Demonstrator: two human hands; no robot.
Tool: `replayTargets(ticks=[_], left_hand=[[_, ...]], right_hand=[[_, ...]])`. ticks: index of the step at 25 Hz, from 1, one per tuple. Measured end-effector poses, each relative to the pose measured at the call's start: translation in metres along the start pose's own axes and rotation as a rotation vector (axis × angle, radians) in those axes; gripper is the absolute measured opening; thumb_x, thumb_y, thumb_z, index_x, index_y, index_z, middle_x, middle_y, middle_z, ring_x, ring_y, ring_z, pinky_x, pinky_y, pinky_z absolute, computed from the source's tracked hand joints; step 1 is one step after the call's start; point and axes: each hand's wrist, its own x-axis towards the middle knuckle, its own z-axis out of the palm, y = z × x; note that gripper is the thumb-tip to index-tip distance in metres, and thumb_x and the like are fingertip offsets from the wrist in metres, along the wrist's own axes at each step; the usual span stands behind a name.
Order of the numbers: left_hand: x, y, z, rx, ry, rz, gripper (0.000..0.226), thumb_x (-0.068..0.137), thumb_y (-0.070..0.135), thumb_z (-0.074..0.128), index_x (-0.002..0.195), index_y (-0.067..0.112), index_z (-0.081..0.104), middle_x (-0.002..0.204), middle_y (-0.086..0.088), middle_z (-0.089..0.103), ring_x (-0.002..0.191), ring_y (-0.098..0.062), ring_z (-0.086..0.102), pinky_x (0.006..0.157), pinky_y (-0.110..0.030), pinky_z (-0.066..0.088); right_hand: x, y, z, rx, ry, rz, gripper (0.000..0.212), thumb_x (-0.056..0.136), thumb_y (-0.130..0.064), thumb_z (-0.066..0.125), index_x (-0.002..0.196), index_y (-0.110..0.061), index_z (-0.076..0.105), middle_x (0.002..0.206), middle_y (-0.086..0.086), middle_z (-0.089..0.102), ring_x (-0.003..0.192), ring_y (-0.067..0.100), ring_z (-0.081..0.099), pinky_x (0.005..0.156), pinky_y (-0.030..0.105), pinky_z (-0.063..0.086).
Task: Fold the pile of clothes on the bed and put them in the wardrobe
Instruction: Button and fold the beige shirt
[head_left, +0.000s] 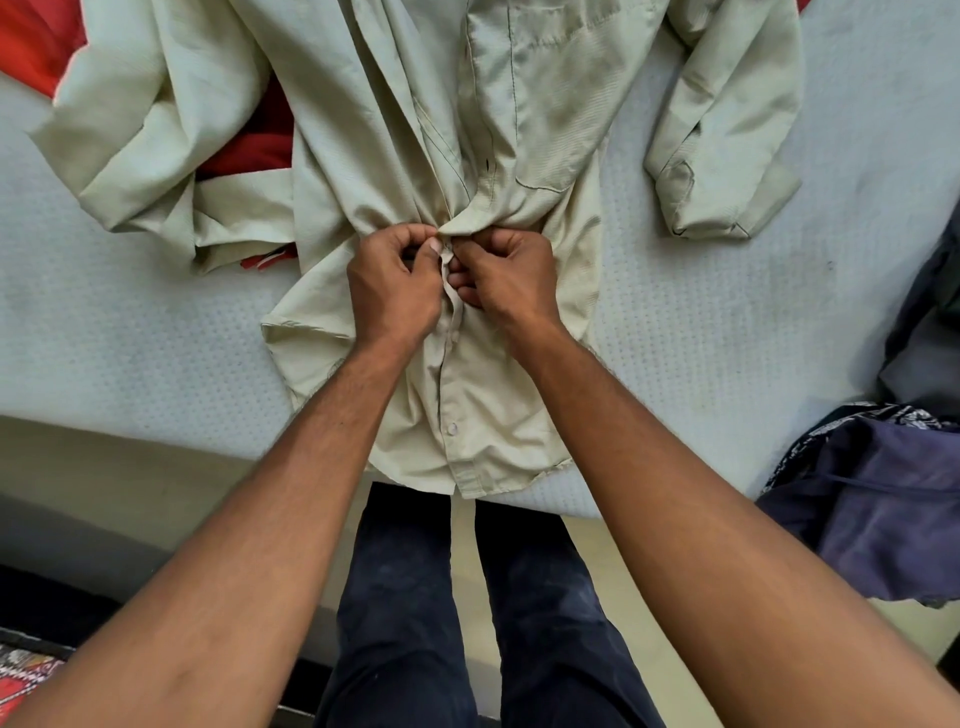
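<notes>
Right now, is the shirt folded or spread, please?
Spread: the shirt lies flat on the bed, both sleeves out to the sides.

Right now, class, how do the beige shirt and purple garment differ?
The beige shirt lies spread out; the purple garment sits bunched at the edge of the bed. The left hand and right hand pinch the shirt; nothing touches the purple garment. Both are unfolded.

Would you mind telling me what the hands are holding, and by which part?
Both the left hand and right hand pinch the shirt at its front button placket, mid-length.
</notes>
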Motion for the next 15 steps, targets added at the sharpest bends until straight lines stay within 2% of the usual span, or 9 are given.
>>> replayTargets(ticks=[5, 8, 11, 15], left_hand=[[-0.001, -0.001, 0.003, -0.125, 0.054, -0.064, 0.012, 0.09, 0.009, 0.07, 0.1, 0.012, 0.076, 0.082, 0.006, 0.073, 0.073, -0.003, 0.069, 0.074, -0.019, 0.057], [-0.003, 0.001, 0.006, -0.129, 0.068, -0.079, 0.01, 0.09, 0.008, 0.068, 0.097, 0.012, 0.075, 0.079, 0.008, 0.072, 0.068, 0.002, 0.067, 0.069, -0.016, 0.054], [-0.003, 0.007, 0.006, -0.095, 0.061, -0.088, 0.011, 0.093, 0.006, 0.064, 0.098, 0.007, 0.073, 0.075, 0.009, 0.068, 0.057, 0.009, 0.062, 0.058, -0.008, 0.046], [-0.005, 0.009, 0.006, -0.105, 0.055, -0.093, 0.012, 0.094, 0.005, 0.062, 0.1, 0.004, 0.072, 0.077, 0.007, 0.067, 0.056, 0.011, 0.061, 0.056, -0.006, 0.045]], right_hand=[[-0.002, 0.008, 0.002, 0.046, 0.009, -0.042, 0.013, 0.095, -0.01, 0.069, 0.089, 0.0, 0.075, 0.069, 0.006, 0.07, 0.057, 0.007, 0.064, 0.054, 0.02, 0.054], [-0.005, 0.021, 0.009, 0.072, 0.075, -0.111, 0.013, 0.094, -0.009, 0.069, 0.085, -0.002, 0.075, 0.072, 0.01, 0.073, 0.061, 0.011, 0.067, 0.062, 0.03, 0.055], [-0.005, 0.027, 0.014, 0.109, 0.113, -0.129, 0.013, 0.093, -0.01, 0.07, 0.086, -0.002, 0.076, 0.076, 0.014, 0.076, 0.068, 0.02, 0.072, 0.071, 0.04, 0.059], [-0.006, 0.029, 0.013, 0.113, 0.114, -0.156, 0.013, 0.094, -0.01, 0.07, 0.087, -0.001, 0.076, 0.077, 0.013, 0.076, 0.068, 0.016, 0.072, 0.069, 0.035, 0.058]])
